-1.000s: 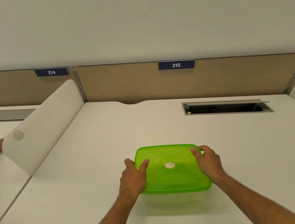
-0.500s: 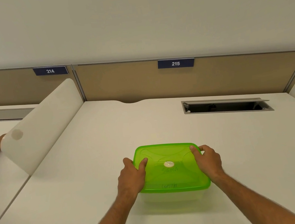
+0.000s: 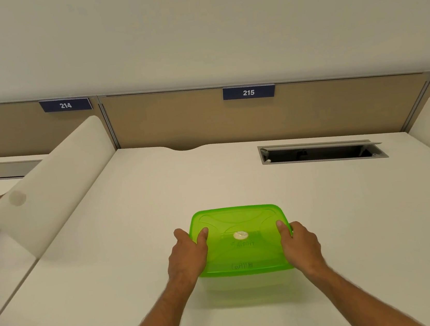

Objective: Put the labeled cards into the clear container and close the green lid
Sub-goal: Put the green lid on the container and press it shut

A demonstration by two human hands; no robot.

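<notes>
Head view shows the lid (image 3: 241, 241) on the container (image 3: 247, 284) mid-counter (image 3: 135, 226), left hand (image 3: 188, 255) and right hand (image 3: 301, 245) with fingers clamping its side edges, thumbs on top; light, flexible, slick plastic, best pressed at rims.

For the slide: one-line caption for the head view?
Left hand and right hand grip the green lid on the clear container, desk 215.
</notes>
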